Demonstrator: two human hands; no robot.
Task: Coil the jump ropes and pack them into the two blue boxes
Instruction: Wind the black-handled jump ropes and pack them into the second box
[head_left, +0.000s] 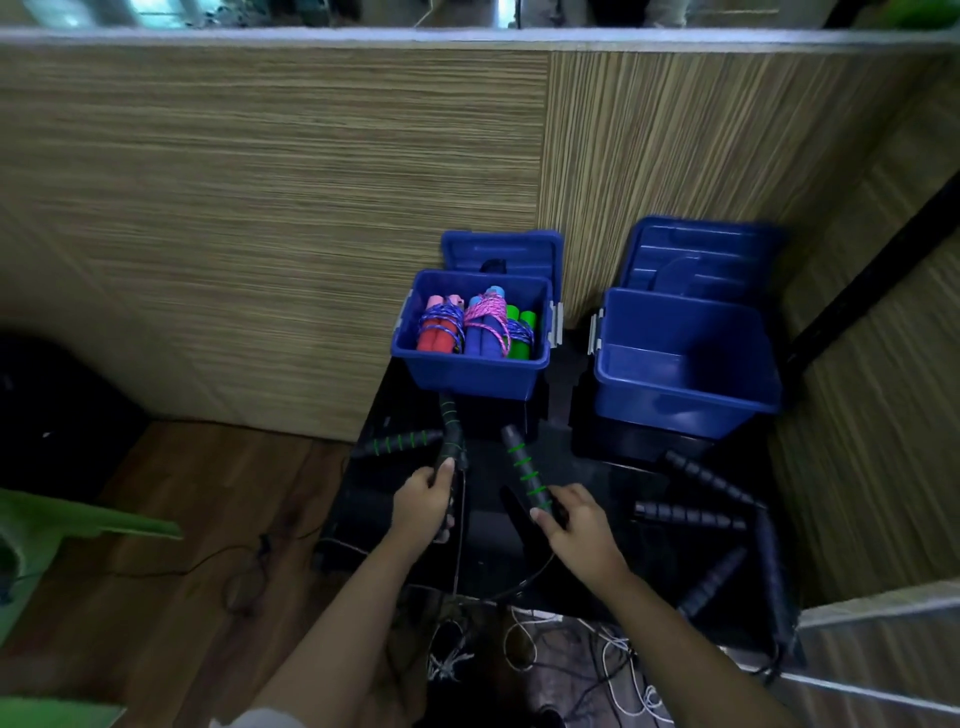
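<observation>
Two grips pinch green-ringed handles: left (423, 493), right (576, 525) | black handles (691, 515) right | left box (475, 371) holds bundles

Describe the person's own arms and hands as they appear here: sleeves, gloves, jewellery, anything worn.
Both forearms are bare, with no sleeves reaching them. The left hand and right hand wear no gloves, and no rings, watch or bracelets show on the fingers or wrists. A bit of pale fabric at the bottom edge near the left arm may be clothing; it is too cropped to tell.
</observation>
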